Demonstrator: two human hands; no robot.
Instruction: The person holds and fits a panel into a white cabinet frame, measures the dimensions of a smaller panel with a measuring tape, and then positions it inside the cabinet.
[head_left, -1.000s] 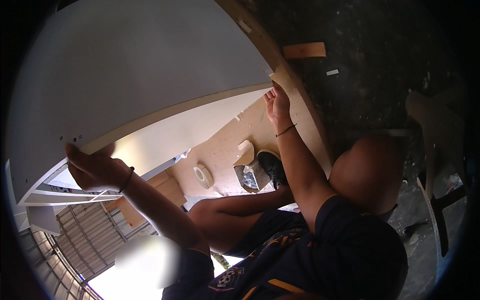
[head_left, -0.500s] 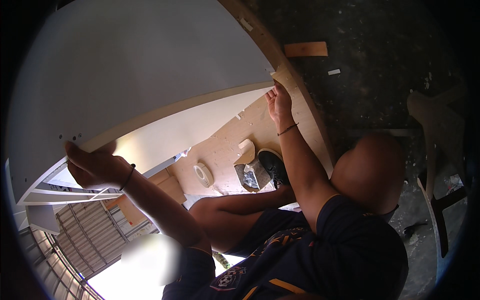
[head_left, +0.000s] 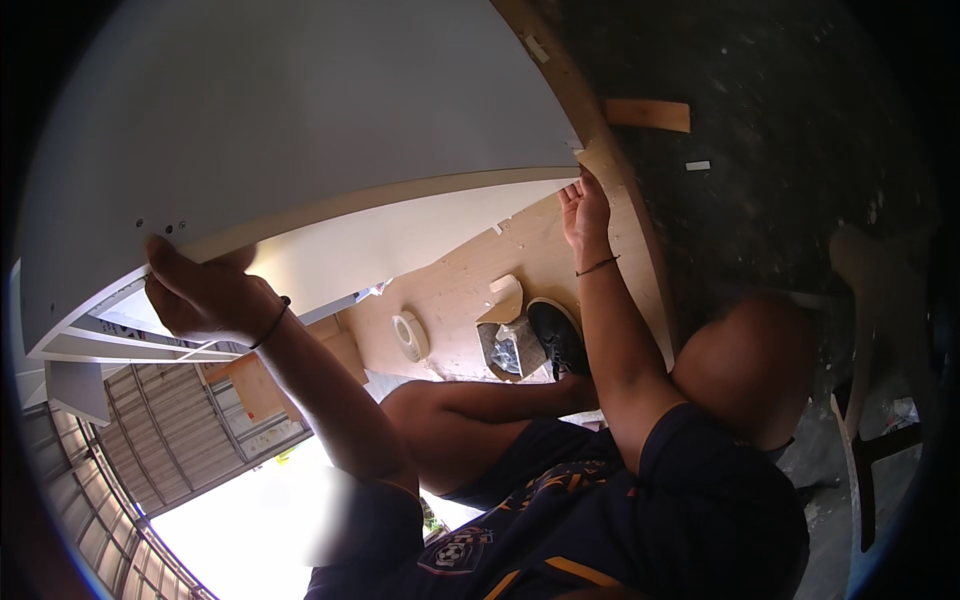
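Observation:
A large white panel (head_left: 300,110) fills the upper left of the view, its lower edge running across the middle. My left hand (head_left: 205,290) grips that edge near two small holes at the left, with a dark band on the wrist. My right hand (head_left: 585,208) holds the panel's right corner, fingers curled on the edge, a thin band on its wrist. Beneath the panel lies a pale plywood sheet (head_left: 465,290). My bent bare leg (head_left: 470,400) and a knee (head_left: 745,370) show below.
On the plywood lie a roll of white tape (head_left: 410,336), a crumpled silvery bag (head_left: 510,348) and my black shoe (head_left: 558,336). A small wood block (head_left: 648,114) rests on the dark ground. A pale chair (head_left: 885,330) stands at the right. Corrugated metal wall (head_left: 170,440) at lower left.
The panel's edge and both hands have shifted slightly in view, the right hand a little to the right. Both hands keep hold of the panel.

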